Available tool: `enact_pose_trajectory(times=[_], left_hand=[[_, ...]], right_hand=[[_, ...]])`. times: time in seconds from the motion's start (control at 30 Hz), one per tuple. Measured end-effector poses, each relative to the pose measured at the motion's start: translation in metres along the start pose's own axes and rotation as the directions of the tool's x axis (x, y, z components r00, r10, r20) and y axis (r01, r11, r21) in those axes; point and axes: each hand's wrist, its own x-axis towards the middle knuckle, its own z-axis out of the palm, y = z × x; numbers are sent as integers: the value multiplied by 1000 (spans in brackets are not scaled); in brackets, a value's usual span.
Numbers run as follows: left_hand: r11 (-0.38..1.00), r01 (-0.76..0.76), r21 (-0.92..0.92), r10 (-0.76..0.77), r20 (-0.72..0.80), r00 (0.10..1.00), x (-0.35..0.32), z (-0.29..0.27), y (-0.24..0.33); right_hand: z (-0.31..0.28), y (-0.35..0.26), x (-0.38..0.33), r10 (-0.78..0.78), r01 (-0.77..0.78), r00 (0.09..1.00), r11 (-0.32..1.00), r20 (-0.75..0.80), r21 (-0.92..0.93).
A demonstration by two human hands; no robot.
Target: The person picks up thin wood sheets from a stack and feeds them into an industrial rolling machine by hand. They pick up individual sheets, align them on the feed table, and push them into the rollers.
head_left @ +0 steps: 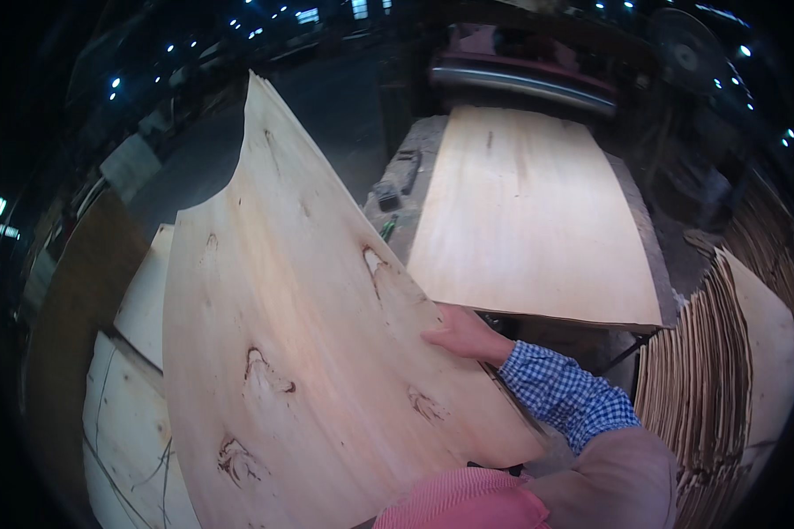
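Observation:
A large, pale wood veneer sheet (300, 309) with dark knots and a notched far-left corner is tilted up across the left and middle of the view. My right hand (464, 334) grips its right edge, the thumb on the upper face and the other fingers hidden beneath. At its far tip the edge looks layered, so there may be more than one sheet. My left hand does not show. Ahead to the right, a second veneer sheet (529, 220) lies flat on the worktable (419, 141), apart from the tilted one.
A metal roller (520, 84) of a machine spans the table's far end. Several veneer sheets (701, 379) stand packed on edge at the right. Cracked pale sheets (128, 432) and a brown board (79, 309) are at the left. A fan (684, 51) stands far right.

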Motion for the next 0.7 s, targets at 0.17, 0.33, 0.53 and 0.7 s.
enact_pose_trajectory(times=[0.17, 0.33, 0.53, 0.7], left_hand=[[998, -23, -57, 31, 144, 989, 105, -59, -29], [993, -4, -120, 38, 287, 957, 121, -79, -27], [916, 229, -329, 70, 693, 717, 244, -12, -7], [837, 503, -214, -152, 793, 590, 273, 123, -40]], right_hand=[[8, -59, -94, 25, -30, 976, 999, -215, -21], [23, -79, -180, 33, -24, 927, 999, -373, 29], [-5, -79, -181, 140, -5, 875, 960, -464, 279], [-82, 13, -183, 429, -509, 653, 859, -623, 58]])
